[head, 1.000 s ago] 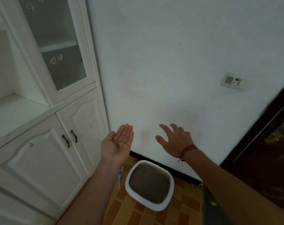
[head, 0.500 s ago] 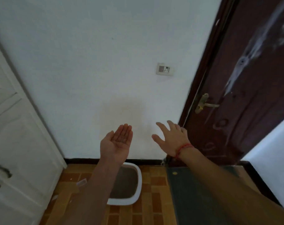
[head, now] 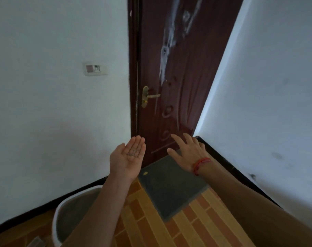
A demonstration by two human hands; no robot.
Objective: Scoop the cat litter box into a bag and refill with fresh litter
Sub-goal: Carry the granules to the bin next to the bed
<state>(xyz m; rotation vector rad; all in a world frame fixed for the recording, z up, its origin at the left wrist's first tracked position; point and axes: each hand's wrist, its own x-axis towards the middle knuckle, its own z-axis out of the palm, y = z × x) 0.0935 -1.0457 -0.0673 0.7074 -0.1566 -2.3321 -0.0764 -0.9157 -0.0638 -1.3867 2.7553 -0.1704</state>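
The white litter box [head: 60, 213], filled with grey litter, stands on the floor at the lower left against the wall, partly hidden by my left forearm. My left hand [head: 128, 157] is held palm up at chest height, fingers straight, with a few grey litter grains [head: 134, 152] lying on the palm. My right hand [head: 188, 152] hovers palm down beside it, fingers spread, a red string on the wrist, holding nothing. A pale scoop-like piece [head: 35, 242] shows at the bottom edge left of the box.
A dark brown door [head: 171, 77] with a brass lever handle [head: 148, 96] is straight ahead and shut. A dark grey mat [head: 169, 186] lies before it on the brick-patterned tile floor. White walls stand left and right, with a wall plate [head: 95, 69] on the left.
My view has swung right, from the white cabinet and litter box to the door. Both hands keep the same pose in front of me, the left still carrying the grains.
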